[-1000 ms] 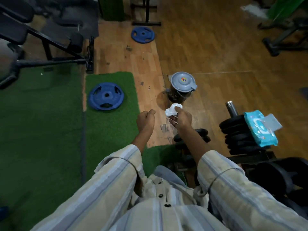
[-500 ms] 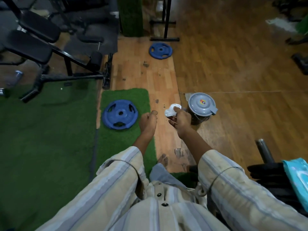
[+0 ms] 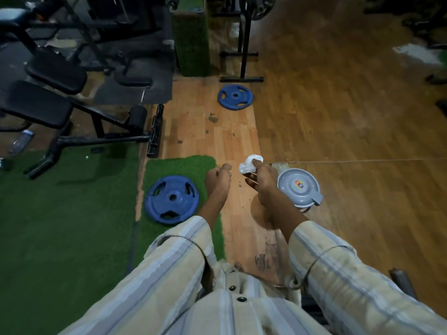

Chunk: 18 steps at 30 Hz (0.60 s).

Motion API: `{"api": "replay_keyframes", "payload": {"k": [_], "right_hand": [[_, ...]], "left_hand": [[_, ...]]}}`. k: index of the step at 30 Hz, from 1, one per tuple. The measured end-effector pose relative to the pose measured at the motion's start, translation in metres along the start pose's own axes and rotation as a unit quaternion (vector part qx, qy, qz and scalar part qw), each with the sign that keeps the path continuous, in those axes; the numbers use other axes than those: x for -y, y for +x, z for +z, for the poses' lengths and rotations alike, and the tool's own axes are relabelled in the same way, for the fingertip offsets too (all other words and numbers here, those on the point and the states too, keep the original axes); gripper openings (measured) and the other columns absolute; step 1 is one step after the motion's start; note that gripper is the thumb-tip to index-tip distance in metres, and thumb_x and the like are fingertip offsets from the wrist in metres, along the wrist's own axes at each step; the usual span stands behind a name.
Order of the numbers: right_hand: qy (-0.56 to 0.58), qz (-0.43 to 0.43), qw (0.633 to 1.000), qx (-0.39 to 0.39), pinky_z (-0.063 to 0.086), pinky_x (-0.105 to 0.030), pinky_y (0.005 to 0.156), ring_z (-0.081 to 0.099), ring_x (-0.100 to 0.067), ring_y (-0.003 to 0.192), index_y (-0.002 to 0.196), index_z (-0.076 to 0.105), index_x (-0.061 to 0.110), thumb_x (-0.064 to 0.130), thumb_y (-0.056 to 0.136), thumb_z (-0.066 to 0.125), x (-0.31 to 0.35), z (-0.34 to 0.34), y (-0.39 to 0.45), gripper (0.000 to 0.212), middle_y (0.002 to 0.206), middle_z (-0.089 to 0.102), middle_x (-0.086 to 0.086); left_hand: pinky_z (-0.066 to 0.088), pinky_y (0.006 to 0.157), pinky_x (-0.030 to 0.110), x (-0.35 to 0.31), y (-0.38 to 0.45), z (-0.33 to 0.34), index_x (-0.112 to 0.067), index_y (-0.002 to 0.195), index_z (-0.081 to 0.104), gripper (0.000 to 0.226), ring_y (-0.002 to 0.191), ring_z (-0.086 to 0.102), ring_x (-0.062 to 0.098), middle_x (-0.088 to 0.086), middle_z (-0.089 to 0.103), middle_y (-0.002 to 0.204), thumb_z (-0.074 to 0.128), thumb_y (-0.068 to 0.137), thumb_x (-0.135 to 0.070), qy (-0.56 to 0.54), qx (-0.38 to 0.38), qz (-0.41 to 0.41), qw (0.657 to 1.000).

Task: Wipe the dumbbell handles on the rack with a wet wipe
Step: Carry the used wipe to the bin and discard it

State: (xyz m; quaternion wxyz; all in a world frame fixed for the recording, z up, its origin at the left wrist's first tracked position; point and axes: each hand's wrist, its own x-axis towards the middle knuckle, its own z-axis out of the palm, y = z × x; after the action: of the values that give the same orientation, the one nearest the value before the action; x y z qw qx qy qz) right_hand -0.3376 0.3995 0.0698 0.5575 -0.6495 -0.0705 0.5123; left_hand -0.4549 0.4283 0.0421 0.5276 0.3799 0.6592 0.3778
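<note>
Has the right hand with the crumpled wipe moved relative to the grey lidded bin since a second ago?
Yes. The right hand holding the wipe was short of the grey bin; now it is level with the bin, at its left.

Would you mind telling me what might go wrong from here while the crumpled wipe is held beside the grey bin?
1. The wipe is only pinched at the right hand's fingertips, so it may drop onto the scuffed wooden floor.
2. The grey bin's lid looks closed, and the left hand is fisted away from it, so disposal may fumble.
</note>
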Motion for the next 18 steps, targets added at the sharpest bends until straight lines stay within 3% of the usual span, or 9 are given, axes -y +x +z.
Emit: {"api": "replay_keyframes", "payload": {"k": [5,10,13,18], "right_hand": [[0.007,0.007,1.0,-0.018,0.06,-0.033,0.071,0.071,-0.022,0.081,0.099,0.064,0.014,0.023,0.1,0.064,0.022,0.011,0.043,0.009,0.095,0.07,-0.008],[0.019,0.008,0.999,-0.044,0.059,-0.034,0.07,0.071,-0.021,0.077,0.092,0.064,0.016,0.023,0.099,0.064,0.044,0.031,0.089,0.01,0.09,0.07,-0.006],[0.024,0.01,0.997,-0.075,0.058,-0.032,0.065,0.072,-0.021,0.075,0.1,0.066,0.013,0.023,0.098,0.065,0.053,0.042,0.122,0.011,0.098,0.07,-0.01],[0.053,0.004,0.989,-0.137,0.058,-0.034,0.069,0.074,-0.026,0.083,0.092,0.064,0.017,0.024,0.096,0.067,0.086,0.067,0.18,0.009,0.108,0.071,-0.014]], "left_hand": [[0.037,0.053,0.027,-0.014,0.044,0.023,-0.008,0.068,0.064,0.024,0.048,0.046,0.017,0.003,0.057,0.056,0.066,0.083,-0.028,0.015,-0.001,-0.01,1.0],[0.037,0.049,0.024,-0.033,0.097,0.051,-0.007,0.069,0.063,0.023,0.043,0.045,0.016,0.004,0.056,0.054,0.068,0.083,-0.025,0.014,0.017,-0.028,0.999],[0.04,0.05,0.026,-0.045,0.131,0.073,-0.001,0.067,0.065,0.029,0.043,0.047,0.018,0.004,0.057,0.053,0.066,0.082,-0.027,0.023,0.042,-0.032,0.998],[0.042,0.053,0.029,-0.079,0.204,0.111,0.0,0.067,0.067,0.034,0.043,0.049,0.018,0.0,0.058,0.05,0.066,0.078,-0.032,0.061,0.091,-0.025,0.994]]}}
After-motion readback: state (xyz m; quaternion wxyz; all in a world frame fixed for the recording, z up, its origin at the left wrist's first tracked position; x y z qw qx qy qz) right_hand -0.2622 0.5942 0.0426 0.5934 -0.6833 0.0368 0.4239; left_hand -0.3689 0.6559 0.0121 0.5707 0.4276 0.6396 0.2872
